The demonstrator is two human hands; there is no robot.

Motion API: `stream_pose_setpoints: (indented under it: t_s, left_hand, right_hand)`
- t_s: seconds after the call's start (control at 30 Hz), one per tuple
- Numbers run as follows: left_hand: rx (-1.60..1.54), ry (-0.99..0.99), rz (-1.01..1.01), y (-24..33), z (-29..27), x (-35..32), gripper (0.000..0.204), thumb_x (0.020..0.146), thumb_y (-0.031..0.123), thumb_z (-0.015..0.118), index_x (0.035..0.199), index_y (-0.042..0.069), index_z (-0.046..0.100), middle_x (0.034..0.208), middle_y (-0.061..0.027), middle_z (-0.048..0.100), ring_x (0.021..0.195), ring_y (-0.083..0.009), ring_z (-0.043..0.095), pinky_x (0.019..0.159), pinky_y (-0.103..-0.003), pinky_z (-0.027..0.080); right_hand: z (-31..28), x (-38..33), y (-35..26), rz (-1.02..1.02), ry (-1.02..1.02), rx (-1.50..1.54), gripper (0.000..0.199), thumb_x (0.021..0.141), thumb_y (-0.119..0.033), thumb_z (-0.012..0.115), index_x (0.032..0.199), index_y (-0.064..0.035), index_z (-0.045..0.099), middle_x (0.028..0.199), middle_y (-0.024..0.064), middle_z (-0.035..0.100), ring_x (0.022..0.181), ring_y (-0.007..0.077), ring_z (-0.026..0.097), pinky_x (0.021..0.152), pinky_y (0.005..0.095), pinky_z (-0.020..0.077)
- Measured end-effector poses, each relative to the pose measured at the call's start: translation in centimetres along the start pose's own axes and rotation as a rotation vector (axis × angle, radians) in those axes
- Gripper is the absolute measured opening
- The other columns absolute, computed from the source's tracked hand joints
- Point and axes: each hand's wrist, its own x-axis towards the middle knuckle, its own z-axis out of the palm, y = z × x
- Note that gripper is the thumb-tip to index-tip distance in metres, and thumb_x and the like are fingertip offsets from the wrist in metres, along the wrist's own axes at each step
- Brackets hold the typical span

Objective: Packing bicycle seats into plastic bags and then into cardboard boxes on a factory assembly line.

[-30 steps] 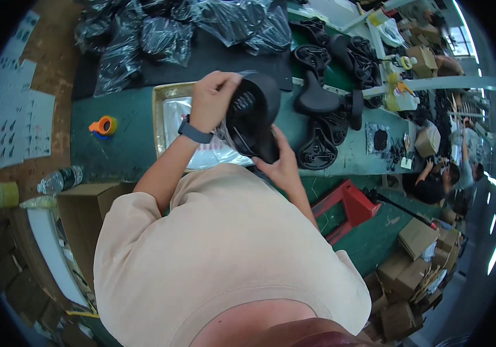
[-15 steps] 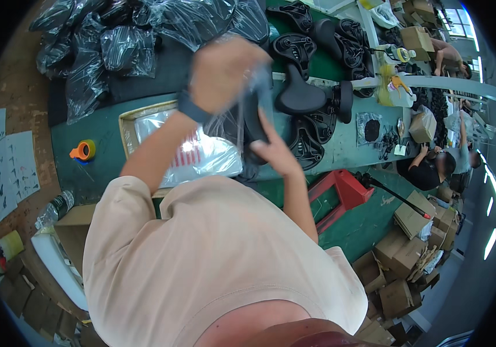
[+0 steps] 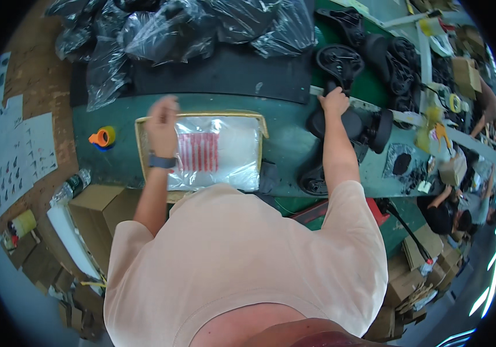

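My right hand (image 3: pixel 334 102) is closed round the narrow nose of a black bicycle saddle (image 3: pixel 349 124) lying on the green bench. Part of that saddle is hidden under my hand and forearm. My left hand (image 3: pixel 163 118) hovers over the left side of a shallow cardboard box (image 3: pixel 264 124). Inside the box lies a stack of clear plastic bags (image 3: pixel 239 150) with red print. The left fingers look bent but are blurred, so their grip is unclear. Several bare saddles (image 3: pixel 340 62) lie beyond and beside my right hand.
Plastic-wrapped black saddles (image 3: pixel 167 32) are heaped on a black mat (image 3: pixel 219 72) at the back. An orange tape roll (image 3: pixel 104 137) is at the left, with a plastic bottle (image 3: pixel 74 184) nearer me. A red tool (image 3: pixel 378 211) stands at the bench's front right. Other people work far right.
Both hands have parted from the plastic-wrapped saddle they held. My left hand has come back over the bag box, while my right has moved right onto a bare saddle.
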Motion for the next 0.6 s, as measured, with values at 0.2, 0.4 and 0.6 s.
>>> stream_pose_setpoints:
  t_s: [0.2, 0.4, 0.6]
  left_hand:
    - [0.311, -0.584, -0.032, -6.7, 10.2, -11.3, 0.024, 0.097, 0.031, 0.078, 0.106, 0.008, 0.078, 0.105, -0.0181, 0.078, 0.091, -0.0362, 0.077, 0.079, -0.047, 0.060]
    - [0.615, -0.832, 0.223, -12.9, 15.0, -16.5, 0.039, 0.090, 0.038, 0.081, 0.109, 0.005, 0.073, 0.107, -0.0161, 0.076, 0.107, -0.0363, 0.073, 0.090, -0.047, 0.059]
    - [0.480, -0.650, 0.281, -15.2, 14.8, -19.2, 0.026, 0.098, 0.030, 0.075, 0.096, 0.003, 0.073, 0.103, -0.0186, 0.073, 0.101, -0.0395, 0.071, 0.088, -0.050, 0.057]
  right_hand:
    - [-3.1, -7.7, -1.4, -0.283, 0.207, 0.202, 0.073, 0.074, -0.044, 0.094, 0.132, -0.0095, 0.065, 0.128, 0.0163, 0.072, 0.121, 0.0408, 0.065, 0.103, 0.0513, 0.0517]
    - [-4.7, -28.6, 4.3, -0.045, 0.237, 0.735, 0.075, 0.070, -0.037, 0.098, 0.128, -0.0024, 0.065, 0.121, 0.0259, 0.073, 0.113, 0.0444, 0.070, 0.098, 0.0505, 0.0549]
    - [3.7, -47.5, 11.0, 0.083, 0.127, 0.751, 0.075, 0.067, -0.016, 0.100, 0.127, 0.0016, 0.059, 0.116, 0.0213, 0.070, 0.107, 0.0362, 0.070, 0.098, 0.0450, 0.0546]
